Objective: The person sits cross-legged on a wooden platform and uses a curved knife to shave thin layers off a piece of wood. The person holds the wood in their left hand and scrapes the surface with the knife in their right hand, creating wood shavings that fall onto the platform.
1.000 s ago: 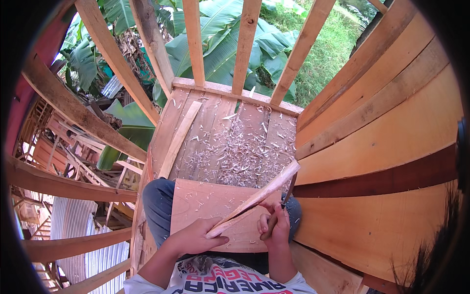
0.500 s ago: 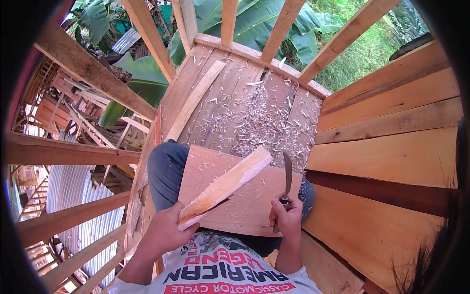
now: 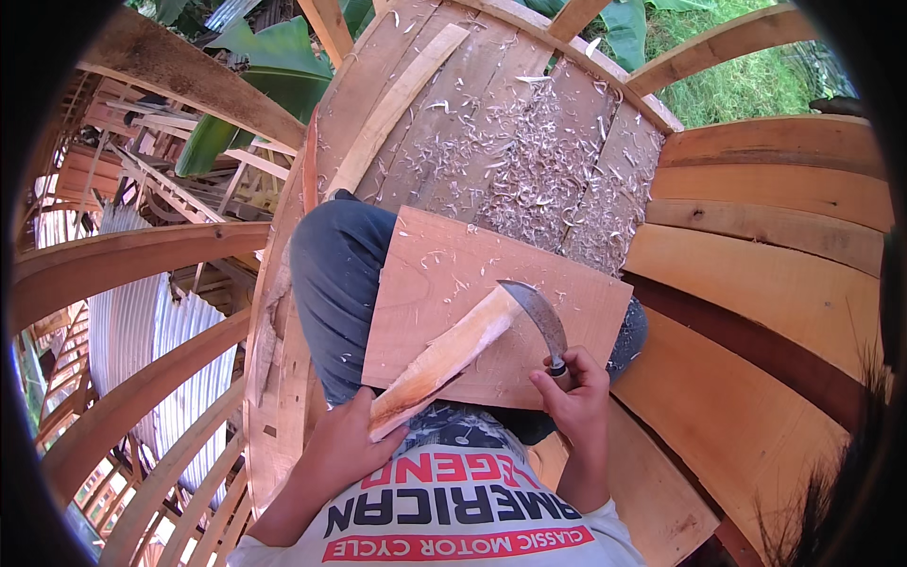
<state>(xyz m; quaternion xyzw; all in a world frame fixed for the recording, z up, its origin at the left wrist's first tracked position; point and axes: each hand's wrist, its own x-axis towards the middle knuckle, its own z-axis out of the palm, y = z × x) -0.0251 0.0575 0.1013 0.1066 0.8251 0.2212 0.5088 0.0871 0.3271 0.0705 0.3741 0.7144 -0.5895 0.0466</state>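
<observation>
My left hand (image 3: pixel 351 442) grips the near end of a pale, roughly shaved piece of wood (image 3: pixel 452 354), which has a dark brown streak near my fingers. It slants up to the right above a flat square board (image 3: pixel 416 274) lying across my lap. In my right hand (image 3: pixel 578 402) is a curved knife (image 3: pixel 546 319), held by its dark handle with a light collar. The blade's tip lies at the far end of the wood; whether it touches cannot be told. A few shavings lie on the board.
Curled shavings (image 3: pixel 539 161) cover the plank floor (image 3: pixel 453 104) beyond my knees. A long wooden strip (image 3: pixel 402 104) lies there on the left. Orange-brown plank walling (image 3: pixel 756 255) rises on the right; spaced wooden rails (image 3: pixel 142 260) stand on the left, with corrugated sheets (image 3: pixel 189 359) below them.
The knife has swung from upright beside the wood to leaning left, its tip now at the wood's far end. The view has shifted, so the scene sits differently. My left hand keeps its grip.
</observation>
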